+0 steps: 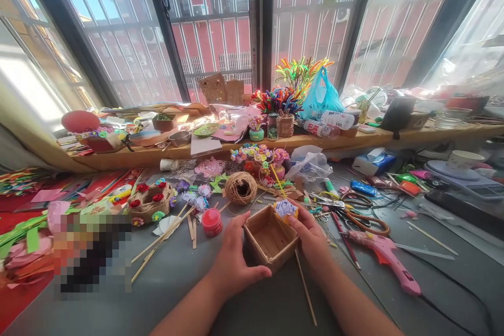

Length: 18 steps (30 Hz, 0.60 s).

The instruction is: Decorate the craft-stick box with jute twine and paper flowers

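Note:
A small square brown box [270,236], open at the top, is tilted between my two hands above the grey table. My left hand [236,257] is closed around its left side, fingers behind the wall and thumb along the front. With my right hand [311,233] I pinch a white and purple paper flower [285,209] with a yellow edge against the box's back right corner. The box's right wall lies against that same hand. A thin wooden stick [305,289] rests on the table just below. Behind the box sits a ball of twine [240,189].
A pink glue gun [388,262], scissors [372,223] and a dark red pencil [346,241] lie to the right. To the left are a red jar [211,222], wooden sticks [165,241] and a basket with red flowers [149,203]. A cluttered windowsill [354,142] runs along the back.

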Tool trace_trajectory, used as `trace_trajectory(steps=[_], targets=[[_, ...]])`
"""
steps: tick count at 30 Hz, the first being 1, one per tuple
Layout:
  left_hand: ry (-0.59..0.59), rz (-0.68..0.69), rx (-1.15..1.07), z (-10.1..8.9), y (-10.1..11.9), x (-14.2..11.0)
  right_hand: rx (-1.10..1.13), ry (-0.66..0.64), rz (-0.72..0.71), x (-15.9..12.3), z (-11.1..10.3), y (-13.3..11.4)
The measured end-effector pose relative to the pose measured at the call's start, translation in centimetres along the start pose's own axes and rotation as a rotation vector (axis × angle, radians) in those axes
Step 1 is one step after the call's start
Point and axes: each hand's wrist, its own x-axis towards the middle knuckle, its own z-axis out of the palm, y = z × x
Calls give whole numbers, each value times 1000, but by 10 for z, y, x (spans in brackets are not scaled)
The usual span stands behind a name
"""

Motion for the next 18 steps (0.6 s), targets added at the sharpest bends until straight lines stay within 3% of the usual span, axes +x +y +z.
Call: trace_trajectory(steps=[5,8,12,14,15,18], targets=[[1,-1,-25,2,2,-1,-28,-1,12,-2,2,1],[112,77,-33,-9,7,-1,-130,15,-77,3,-3,-1],[374,66,138,-61,10,6,-637,34,-291,16,-15,-13],[451,-85,364,-95,4,13,-829,42,-326,25,-19,-20],[416,-165,529,-110,-1,17,-881,46,-329,30,-20,-24],[260,-202,672,-141,-21,27,-1016,51,-355,47,-20,-29]])
